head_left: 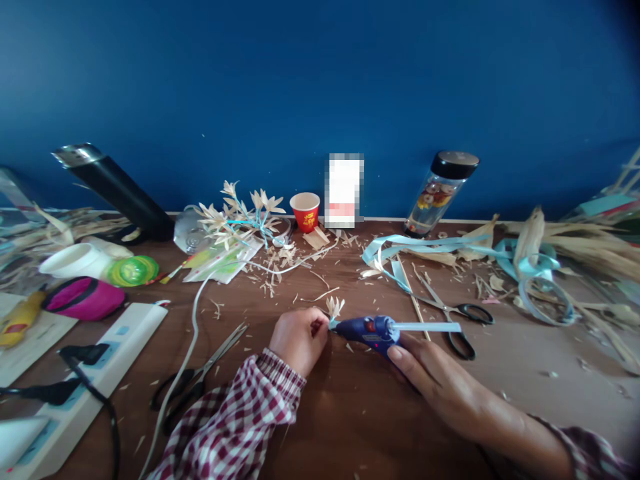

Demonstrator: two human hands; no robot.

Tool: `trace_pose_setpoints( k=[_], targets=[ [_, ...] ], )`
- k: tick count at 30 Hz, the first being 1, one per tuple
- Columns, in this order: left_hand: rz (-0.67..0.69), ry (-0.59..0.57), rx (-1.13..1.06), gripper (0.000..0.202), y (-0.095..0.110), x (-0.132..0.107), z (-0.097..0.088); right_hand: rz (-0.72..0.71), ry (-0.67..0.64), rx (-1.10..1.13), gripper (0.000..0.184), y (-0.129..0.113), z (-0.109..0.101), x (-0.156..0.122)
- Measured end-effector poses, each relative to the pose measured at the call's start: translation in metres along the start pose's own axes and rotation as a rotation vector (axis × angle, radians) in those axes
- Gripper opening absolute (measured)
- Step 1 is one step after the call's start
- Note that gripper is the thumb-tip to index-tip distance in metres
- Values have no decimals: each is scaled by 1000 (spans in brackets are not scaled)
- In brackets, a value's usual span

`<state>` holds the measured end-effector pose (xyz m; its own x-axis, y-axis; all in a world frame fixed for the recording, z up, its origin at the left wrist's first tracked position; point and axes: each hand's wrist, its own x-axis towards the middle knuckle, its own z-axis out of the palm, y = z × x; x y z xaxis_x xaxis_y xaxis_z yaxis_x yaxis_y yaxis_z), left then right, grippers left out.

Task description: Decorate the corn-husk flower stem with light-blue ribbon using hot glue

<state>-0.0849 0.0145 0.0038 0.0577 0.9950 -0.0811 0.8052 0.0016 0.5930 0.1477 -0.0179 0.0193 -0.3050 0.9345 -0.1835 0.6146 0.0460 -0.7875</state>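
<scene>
My right hand (433,373) is wrapped round a blue glue gun (367,330), with a pale glue stick (425,327) sticking out of its back end. The gun's nozzle points left and meets the base of a small corn-husk flower (335,307). My left hand (301,337) pinches that flower low down; a bit of light blue shows by the nozzle. Its stem is hidden by my fingers. Black-handled scissors (200,373) lie beside my left sleeve. Another pair of scissors (450,310) rests open beyond my right hand.
Finished-looking husk flowers (245,217) lie at the back near a red paper cup (305,212). A light blue ribbon (430,245) and dry husks (530,243) spread right. A power strip (100,387) with plugs stands left, a white cable (195,320) beside it. A bottle (435,193) stands behind.
</scene>
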Motion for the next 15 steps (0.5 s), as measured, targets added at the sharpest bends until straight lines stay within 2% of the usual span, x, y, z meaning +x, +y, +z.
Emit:
trace_pose_setpoints(
  k=[7, 15],
  targets=[
    [-10, 6, -9, 16, 1, 0, 0, 22, -47, -43, 44, -5, -2, 2],
    [-16, 12, -7, 15, 0, 0, 1, -14, -30, -70, 42, -5, -2, 4]
  ],
)
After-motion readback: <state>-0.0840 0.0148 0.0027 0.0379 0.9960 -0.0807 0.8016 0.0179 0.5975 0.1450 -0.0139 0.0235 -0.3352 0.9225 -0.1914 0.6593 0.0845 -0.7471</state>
